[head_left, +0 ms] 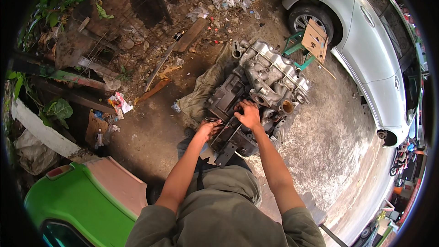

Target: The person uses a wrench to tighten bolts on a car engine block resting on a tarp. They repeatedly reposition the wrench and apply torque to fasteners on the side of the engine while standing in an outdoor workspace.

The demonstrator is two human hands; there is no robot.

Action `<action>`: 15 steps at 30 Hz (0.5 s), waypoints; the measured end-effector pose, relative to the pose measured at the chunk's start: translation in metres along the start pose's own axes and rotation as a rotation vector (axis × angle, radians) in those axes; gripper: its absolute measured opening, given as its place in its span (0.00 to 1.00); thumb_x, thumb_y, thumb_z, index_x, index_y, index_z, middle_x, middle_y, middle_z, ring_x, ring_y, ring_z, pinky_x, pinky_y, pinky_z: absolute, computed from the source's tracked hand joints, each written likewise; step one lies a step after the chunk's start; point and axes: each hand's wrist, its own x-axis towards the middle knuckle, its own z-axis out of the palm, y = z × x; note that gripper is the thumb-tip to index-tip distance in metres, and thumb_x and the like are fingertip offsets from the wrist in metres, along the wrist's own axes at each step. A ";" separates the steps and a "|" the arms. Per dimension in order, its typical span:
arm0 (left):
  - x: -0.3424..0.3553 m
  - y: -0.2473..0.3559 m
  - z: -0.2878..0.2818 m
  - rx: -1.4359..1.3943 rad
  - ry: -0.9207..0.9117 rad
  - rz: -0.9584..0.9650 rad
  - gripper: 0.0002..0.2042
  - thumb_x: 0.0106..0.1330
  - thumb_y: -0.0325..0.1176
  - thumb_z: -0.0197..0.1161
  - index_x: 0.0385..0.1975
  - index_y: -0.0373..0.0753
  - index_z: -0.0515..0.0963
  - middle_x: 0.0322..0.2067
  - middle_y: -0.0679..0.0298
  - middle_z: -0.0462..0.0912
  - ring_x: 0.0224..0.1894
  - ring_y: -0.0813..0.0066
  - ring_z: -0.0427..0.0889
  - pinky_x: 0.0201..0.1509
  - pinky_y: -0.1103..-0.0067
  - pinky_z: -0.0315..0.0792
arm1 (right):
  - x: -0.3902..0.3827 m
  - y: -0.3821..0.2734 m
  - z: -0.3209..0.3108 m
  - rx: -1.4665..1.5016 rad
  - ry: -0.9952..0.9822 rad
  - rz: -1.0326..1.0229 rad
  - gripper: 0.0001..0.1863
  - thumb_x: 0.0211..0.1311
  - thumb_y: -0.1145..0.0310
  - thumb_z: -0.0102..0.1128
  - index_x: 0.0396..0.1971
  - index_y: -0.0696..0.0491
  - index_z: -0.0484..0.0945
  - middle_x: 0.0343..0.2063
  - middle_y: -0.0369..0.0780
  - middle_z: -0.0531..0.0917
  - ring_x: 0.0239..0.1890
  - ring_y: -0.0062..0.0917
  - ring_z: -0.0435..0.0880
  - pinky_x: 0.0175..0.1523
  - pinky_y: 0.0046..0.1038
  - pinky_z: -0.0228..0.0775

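A grimy metal engine [274, 77] with a silver top cover and darker lower body lies on a dirty cloth [196, 98] in front of me. My left hand [209, 128] is at the engine's lower left side, fingers pinched around a small, thin piece too small to name. My right hand [247, 114] rests on the middle of the engine with fingers curled down into it; what they hold is hidden. Below my hands a dark flat bracket [227, 151] sticks out toward my body.
A silver car [370, 50] stands at the right; beside it a green stool [295, 45] bears cardboard [315, 36]. A green and pink car body panel [77, 192] is at lower left. Scrap wood [190, 34], litter and plants border the upper left.
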 end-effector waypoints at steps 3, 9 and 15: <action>0.016 0.006 -0.001 0.176 0.044 -0.089 0.13 0.67 0.28 0.68 0.46 0.28 0.75 0.39 0.49 0.86 0.39 0.54 0.89 0.36 0.64 0.87 | 0.001 0.000 -0.001 0.005 0.000 -0.003 0.16 0.46 0.59 0.65 0.35 0.51 0.83 0.35 0.43 0.79 0.48 0.41 0.78 0.58 0.41 0.66; 0.022 -0.005 0.011 0.367 0.232 0.028 0.11 0.69 0.33 0.68 0.43 0.33 0.79 0.38 0.54 0.86 0.29 0.72 0.84 0.22 0.71 0.68 | 0.000 0.000 -0.001 -0.017 -0.010 0.000 0.16 0.47 0.58 0.67 0.35 0.50 0.84 0.36 0.41 0.80 0.49 0.38 0.79 0.58 0.40 0.67; 0.011 -0.006 0.010 0.202 0.106 0.051 0.16 0.73 0.28 0.59 0.56 0.30 0.69 0.39 0.48 0.85 0.37 0.53 0.89 0.36 0.63 0.87 | 0.001 0.000 -0.002 0.000 -0.038 0.008 0.15 0.47 0.58 0.67 0.34 0.50 0.83 0.35 0.41 0.79 0.48 0.38 0.79 0.58 0.40 0.67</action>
